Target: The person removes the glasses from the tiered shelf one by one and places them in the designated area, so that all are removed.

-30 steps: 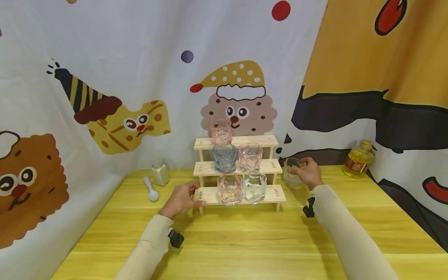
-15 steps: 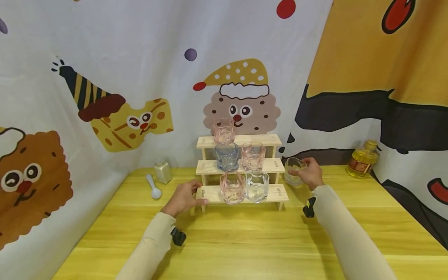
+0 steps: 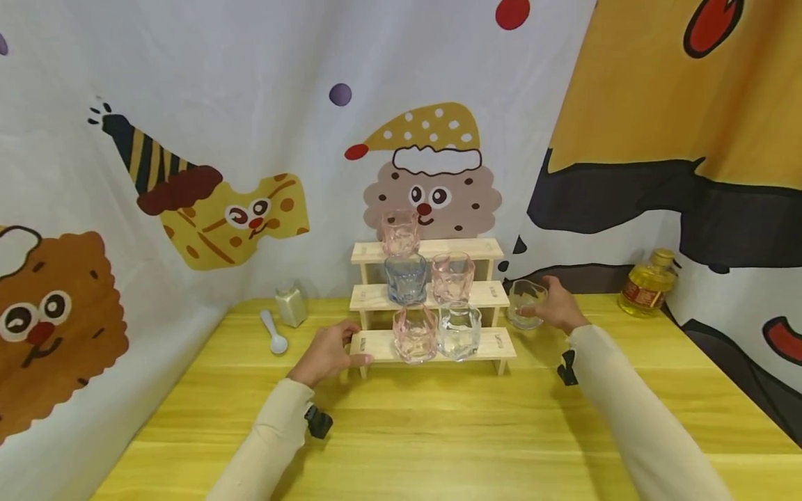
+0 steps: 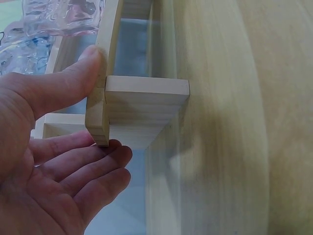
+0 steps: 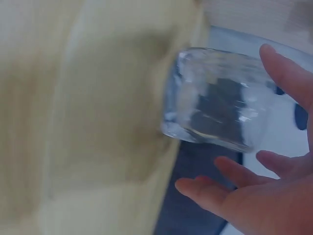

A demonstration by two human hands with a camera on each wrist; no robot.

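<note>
A three-tier wooden display stand stands on the table. My left hand holds the left end of its lowest step; in the left wrist view the thumb lies on the board and fingers reach beneath it. To the right of the stand, a clear glass sits upright on the table. Beside that glass is my right hand; in the right wrist view its fingers are spread around the glass, with a gap below it and the thumb near its rim.
On the stand are pink glasses, a blue glass and another clear glass. A spoon and small jar lie to the left. An oil bottle stands at right, near the patterned cloth backdrop.
My right hand has loosened from the clear glass and drawn slightly to the right. The glass stays beside the stand. My left hand keeps its hold on the step.
</note>
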